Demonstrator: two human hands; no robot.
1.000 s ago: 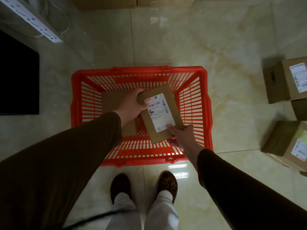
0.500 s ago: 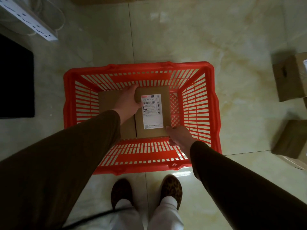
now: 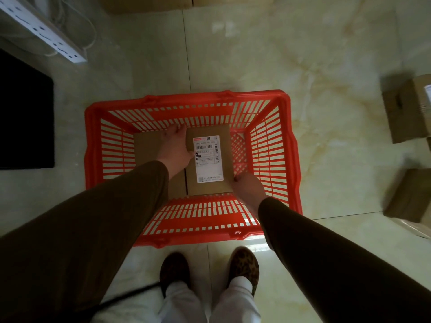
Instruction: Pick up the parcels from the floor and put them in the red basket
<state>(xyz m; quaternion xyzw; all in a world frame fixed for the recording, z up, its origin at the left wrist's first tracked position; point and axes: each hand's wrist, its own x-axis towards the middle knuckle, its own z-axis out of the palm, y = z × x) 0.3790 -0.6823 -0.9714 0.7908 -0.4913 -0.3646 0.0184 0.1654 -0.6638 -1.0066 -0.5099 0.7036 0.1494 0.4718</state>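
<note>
Both hands' fingers (image 3: pixel 173 136) grip the labelled parcel (image 3: pixel 210 159) inside the red basket (image 3: pixel 283 145), beside another parcel (image 3: pixel 145 148).

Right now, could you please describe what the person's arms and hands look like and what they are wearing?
Both arms wear long dark brown sleeves reaching the wrists. The left hand and right hand are bare: no gloves, and no rings or watch visible. Nothing is printed on the sleeves.
</note>
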